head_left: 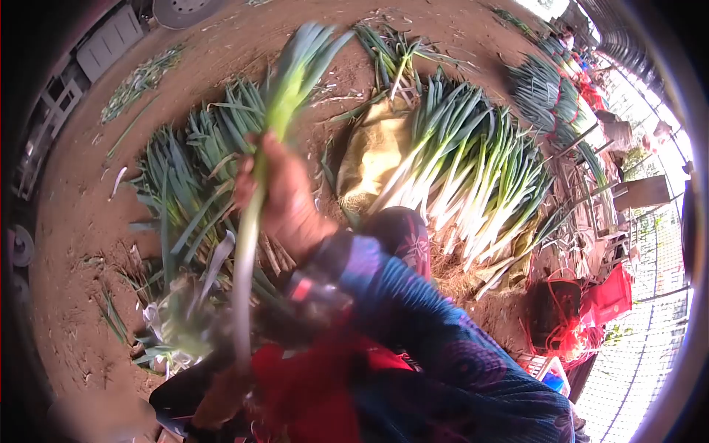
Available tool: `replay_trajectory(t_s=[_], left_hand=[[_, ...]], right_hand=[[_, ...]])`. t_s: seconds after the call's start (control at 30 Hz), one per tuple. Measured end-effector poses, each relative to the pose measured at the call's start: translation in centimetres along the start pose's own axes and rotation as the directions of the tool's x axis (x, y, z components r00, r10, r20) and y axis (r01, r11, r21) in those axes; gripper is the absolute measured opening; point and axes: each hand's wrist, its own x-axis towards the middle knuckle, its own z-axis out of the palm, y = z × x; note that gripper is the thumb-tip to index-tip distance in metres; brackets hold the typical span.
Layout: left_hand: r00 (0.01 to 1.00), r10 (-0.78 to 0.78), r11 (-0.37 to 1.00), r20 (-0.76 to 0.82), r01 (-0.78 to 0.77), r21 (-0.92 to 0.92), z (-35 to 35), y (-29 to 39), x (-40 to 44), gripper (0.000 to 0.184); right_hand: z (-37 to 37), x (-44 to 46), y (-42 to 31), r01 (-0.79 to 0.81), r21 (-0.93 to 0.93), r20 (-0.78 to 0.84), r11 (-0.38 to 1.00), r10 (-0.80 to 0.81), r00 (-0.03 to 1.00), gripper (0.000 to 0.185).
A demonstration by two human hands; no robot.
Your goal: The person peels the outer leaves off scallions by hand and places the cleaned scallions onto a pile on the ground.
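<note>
A long leek [247,258] stands nearly upright, its green leaves up and its white end down. My right hand [284,196], at the end of a blue and purple patterned sleeve, is closed round its upper stem. Near the leek's lower end, my left hand [218,400] shows as a dark, blurred shape; its fingers cannot be made out. Behind the held leek, a pile of leeks [196,162] lies on the ground. To the right, many leeks [473,170] lie side by side with white ends toward me, beside a yellowish sack [378,144].
Loose leaves [142,83] lie on the brown soil. More leek bundles [550,100] are at the upper right. A red container [609,295] and red strings [565,332] are at the right, near a wire mesh fence [628,369]. A vehicle wheel [185,9] shows at the top left.
</note>
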Motion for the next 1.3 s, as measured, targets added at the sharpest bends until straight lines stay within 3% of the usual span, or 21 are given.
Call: replay_trajectory(t_s=[0.1,0.2,0.23,0.27,0.33,0.37,0.43,0.5,0.57,0.63,0.73,0.8,0.83,0.87,0.93,0.97,1.03,1.07,1.17,1.27,1.3], left_hand=[[0.992,0.116,0.993,0.059,-0.115,-0.012,-0.3,1.7,1.8,0.019],[0.979,-0.114,0.953,0.168,0.156,-0.261,-0.3,5.9,3.7,0.017],[0.945,-0.237,0.879,0.225,0.307,-0.364,-0.3,6.8,4.2,0.016],[0.948,-0.240,0.894,0.210,0.300,-0.333,-0.5,7.0,4.4,0.014],[0.954,-0.241,0.919,0.177,0.283,-0.274,-0.8,7.2,4.6,0.012],[0.969,-0.210,0.936,0.131,0.239,-0.260,-0.8,7.2,4.6,0.012],[0.990,-0.134,0.964,0.037,0.139,-0.227,-0.8,7.6,4.9,0.014],[0.992,-0.129,0.972,-0.015,0.123,-0.198,-1.5,8.9,5.1,0.019],[0.996,-0.067,0.989,-0.066,0.057,-0.135,-2.1,10.6,5.7,0.023],[0.991,0.051,0.998,-0.120,-0.056,-0.032,-2.5,12.5,6.8,0.023],[0.991,0.104,0.991,-0.088,-0.096,0.092,-2.6,16.8,8.7,0.020],[0.930,0.331,0.933,-0.162,-0.296,0.203,-2.5,16.2,10.5,0.019],[0.913,0.338,0.933,-0.228,-0.292,0.211,-2.5,16.3,11.7,0.019],[0.902,0.252,0.967,-0.351,-0.245,0.065,-2.2,16.4,12.6,0.021],[0.818,0.315,0.902,-0.481,-0.416,-0.117,-3.5,16.7,14.1,0.028],[0.754,0.338,0.914,-0.563,-0.406,0.005,-4.6,15.6,15.4,0.028],[0.652,0.247,0.900,-0.717,-0.429,-0.081,-6.7,14.0,16.9,0.025],[0.625,0.113,0.829,-0.772,-0.488,-0.274,-7.5,13.7,17.3,0.023],[0.331,0.202,0.808,-0.922,-0.589,-0.035,-10.1,10.6,19.3,0.018],[0.129,0.229,0.849,-0.965,-0.512,0.132,-12.2,8.8,19.0,0.014],[0.118,0.196,0.866,-0.974,-0.487,0.116,-12.5,8.4,18.7,0.014]], right_hand=[[0.3,2.0,-6.2,0.135,-0.047,0.102,0.990,-0.130,0.986,0.031],[-0.2,4.6,-14.1,0.236,-0.053,0.190,0.970,-0.222,0.956,0.033],[-1.5,6.4,-17.7,0.216,-0.072,0.302,0.974,-0.185,0.935,0.034],[-3.4,8.4,-21.4,0.198,-0.092,0.408,0.976,-0.145,0.901,0.034],[-6.6,10.2,-27.6,0.281,-0.216,0.249,0.935,-0.226,0.942,0.036],[-8.0,9.5,-28.8,0.321,-0.325,0.030,0.889,-0.330,0.944,0.036],[-13.1,8.9,-31.9,0.298,-0.567,-0.262,0.768,-0.511,0.819,0.040],[-20.1,8.8,-32.7,0.145,-0.839,-0.240,0.524,-0.597,0.766,0.047],[-26.5,6.3,-31.3,-0.032,-0.996,-0.074,0.085,-0.549,0.832,0.058],[-27.5,5.1,-29.1,-0.072,-0.989,-0.128,0.132,-0.488,0.863,0.062],[-24.0,8.3,-19.6,-0.029,-0.535,-0.404,0.845,-0.226,0.886,0.056],[-20.2,8.5,-14.3,0.074,-0.562,-0.023,0.824,-0.106,0.994,0.053],[-18.4,9.0,-12.0,0.053,-0.552,0.023,0.832,-0.048,0.999,0.049],[-16.0,9.1,-9.8,0.026,-0.540,0.071,0.841,0.015,0.997,0.045],[-10.2,7.6,-4.7,-0.077,-0.691,-0.042,0.719,0.066,0.997,0.034],[-8.1,6.0,-2.4,-0.066,-0.716,-0.010,0.695,0.084,0.996,0.029],[-6.0,3.2,1.9,-0.030,-0.693,0.108,0.720,0.145,0.984,0.028],[-6.0,2.1,3.5,-0.003,-0.695,0.186,0.719,0.183,0.965,0.028],[-5.4,-1.8,7.8,-0.119,-0.649,0.167,0.752,0.293,0.941,0.031],[-3.4,-6.0,10.1,-0.069,-0.717,0.265,0.694,0.362,0.894,0.035],[-3.0,-6.8,11.1,-0.052,-0.700,0.281,0.712,0.341,0.897,0.033]])
